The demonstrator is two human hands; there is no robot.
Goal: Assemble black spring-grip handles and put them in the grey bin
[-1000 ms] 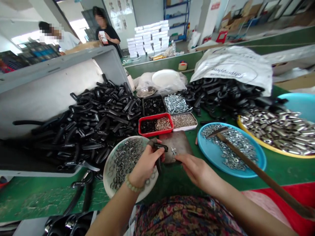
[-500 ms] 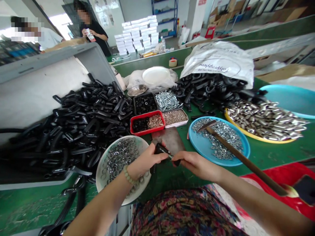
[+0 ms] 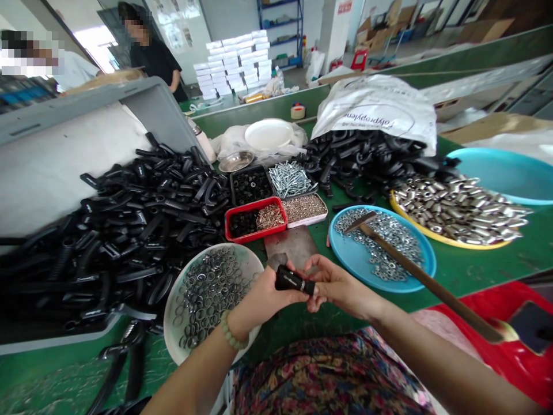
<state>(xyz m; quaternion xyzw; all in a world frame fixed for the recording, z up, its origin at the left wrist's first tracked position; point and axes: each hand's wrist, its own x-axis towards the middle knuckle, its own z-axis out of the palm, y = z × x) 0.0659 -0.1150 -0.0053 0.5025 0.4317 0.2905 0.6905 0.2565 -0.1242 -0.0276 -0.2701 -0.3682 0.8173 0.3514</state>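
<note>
A black tube (image 3: 290,279) is being gripped in the left hand (image 3: 265,297), its end being pinched by the right hand (image 3: 341,291). Should either grip be slackening, the tube could be twisted askew or dropped onto the table (image 3: 298,331) beneath both hands.

The left hand (image 3: 263,295) partly covers the black tube (image 3: 292,281), its lettering illegible; the view's left edge crops the grey bin (image 3: 158,106).

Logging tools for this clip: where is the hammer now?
In the head view, the hammer is right of the right hand, its head over small metal pieces in the nearer blue tray, its handle slanting to the lower right.
</note>
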